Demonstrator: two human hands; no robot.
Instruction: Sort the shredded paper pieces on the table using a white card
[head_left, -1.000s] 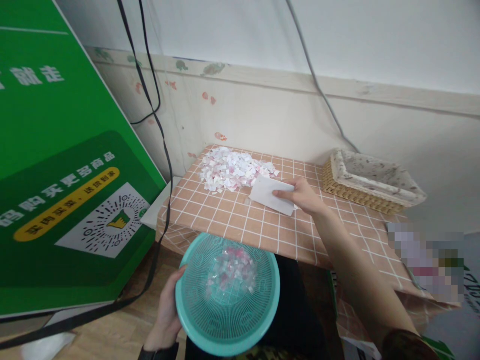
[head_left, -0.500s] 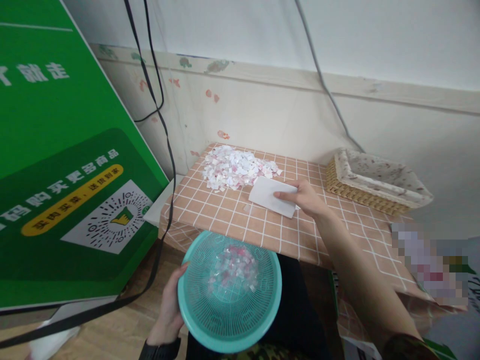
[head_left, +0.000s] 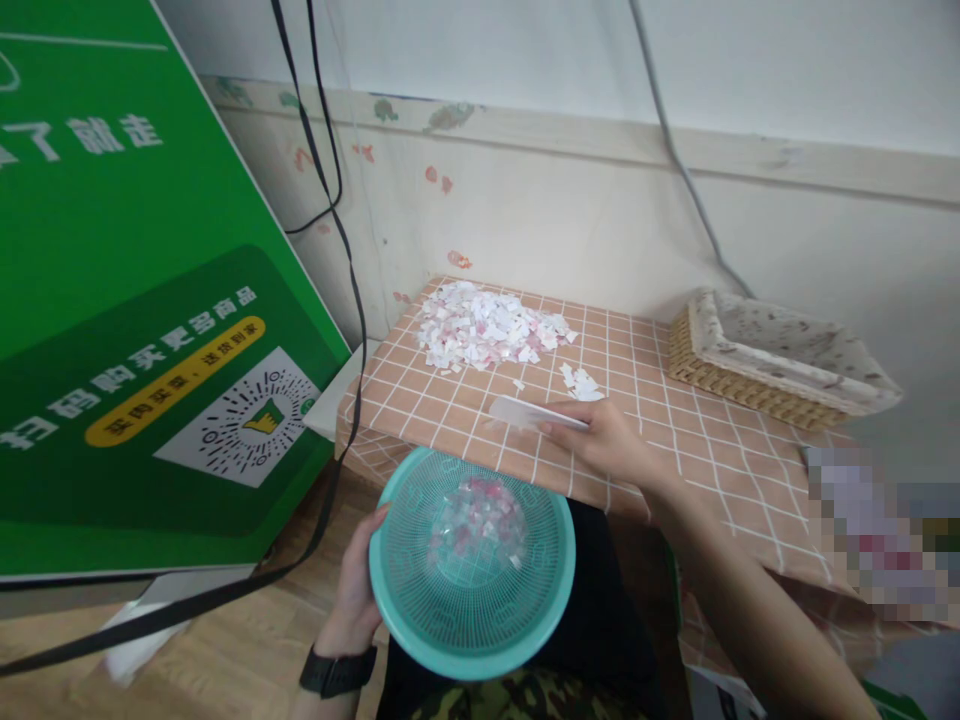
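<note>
At the front edge of the table (head_left: 420, 410) — likely to catch scraps (head_left: 480, 320) — left fingers (head_left: 369, 533) grip the teal basket (head_left: 465, 630); right fingers (head_left: 581, 410) pinch a white card (head_left: 517, 409).

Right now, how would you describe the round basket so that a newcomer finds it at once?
Find the brown checked tablecloth. At its near edge, the left hand grips a turquoise basket. Unlike the cloth-lined wicker basket, this one is round, with slotted sides.

Seemingly a shop: a green sign (head_left: 142, 270) (with a scannable code (head_left: 246, 418)) advertises goods.
</note>
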